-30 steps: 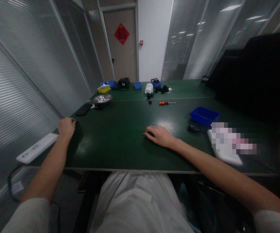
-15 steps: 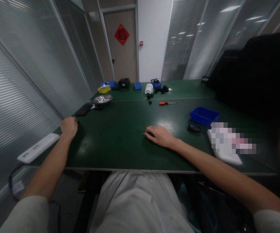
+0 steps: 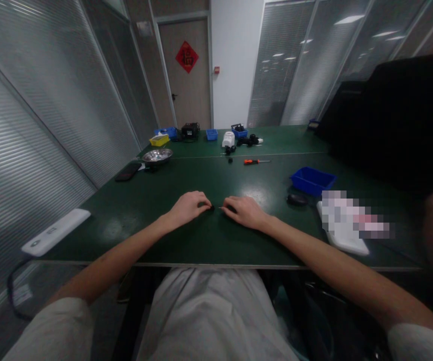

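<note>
The far blue basket (image 3: 240, 134) contains black parts (image 3: 237, 127) and the yellow tray (image 3: 159, 142) a pale item (image 3: 160, 136); contents of the metal bowl (image 3: 157, 157) cannot be made out, and a larger blue tray (image 3: 313, 183) stands right of the hands. Over the near part of the green tabletop (image 3: 201, 178), the left hand (image 3: 189, 207) pinches a small black piece (image 3: 212, 207) narrowly at the fingertips, just beside but apart from the thin piece (image 3: 220, 207) pinched in the right hand (image 3: 245, 212). An orange-handled screwdriver (image 3: 252, 162) lies farther back, and a door (image 3: 186, 98) bearing a red diamond-shaped sign (image 3: 187, 57) stands beyond the table.
</note>
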Available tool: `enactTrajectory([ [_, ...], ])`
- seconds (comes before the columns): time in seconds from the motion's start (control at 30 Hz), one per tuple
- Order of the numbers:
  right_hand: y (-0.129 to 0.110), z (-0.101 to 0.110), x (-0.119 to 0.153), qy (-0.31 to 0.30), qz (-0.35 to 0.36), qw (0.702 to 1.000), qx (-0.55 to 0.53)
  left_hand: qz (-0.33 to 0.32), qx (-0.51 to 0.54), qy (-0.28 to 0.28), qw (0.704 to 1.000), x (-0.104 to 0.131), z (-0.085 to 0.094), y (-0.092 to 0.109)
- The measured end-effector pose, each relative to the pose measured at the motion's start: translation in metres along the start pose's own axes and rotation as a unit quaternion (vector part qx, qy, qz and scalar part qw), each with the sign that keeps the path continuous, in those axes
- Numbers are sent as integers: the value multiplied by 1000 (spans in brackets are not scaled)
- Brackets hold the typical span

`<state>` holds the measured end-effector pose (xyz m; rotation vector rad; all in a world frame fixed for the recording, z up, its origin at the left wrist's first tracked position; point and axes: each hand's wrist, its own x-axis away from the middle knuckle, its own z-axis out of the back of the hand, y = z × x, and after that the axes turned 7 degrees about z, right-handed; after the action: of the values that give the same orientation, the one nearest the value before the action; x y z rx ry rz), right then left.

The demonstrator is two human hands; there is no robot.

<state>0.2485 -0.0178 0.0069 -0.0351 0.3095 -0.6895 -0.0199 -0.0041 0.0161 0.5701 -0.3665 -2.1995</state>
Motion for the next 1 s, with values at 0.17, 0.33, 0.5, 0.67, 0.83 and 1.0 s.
enactTrajectory([
  [0.17, 0, 1, -1, -6, -2, 1000, 0, -13, 33, 31, 999, -4, -17, 5],
  [0.33, 0, -1, -1, -4, -5, 1000, 11, 28, 123, 22, 992, 0, -23, -5],
  [0.5, -1, -1, -1, -2, -2, 1000, 14, 45, 140, 5, 989, -2, -24, -6],
  [0.67, -2, -1, -1, -6, -5, 1000, 22, 19, 122, -4, 992, -2, -22, -2],
  [0.83, -2, -2, 0, -3, -1, 1000, 19, 17, 136, 4, 991, -2, -22, -1],
  [1.0, -1, -6, 0, 21, 6, 1000, -6, 38, 168, 8, 985, -1, -23, -3],
])
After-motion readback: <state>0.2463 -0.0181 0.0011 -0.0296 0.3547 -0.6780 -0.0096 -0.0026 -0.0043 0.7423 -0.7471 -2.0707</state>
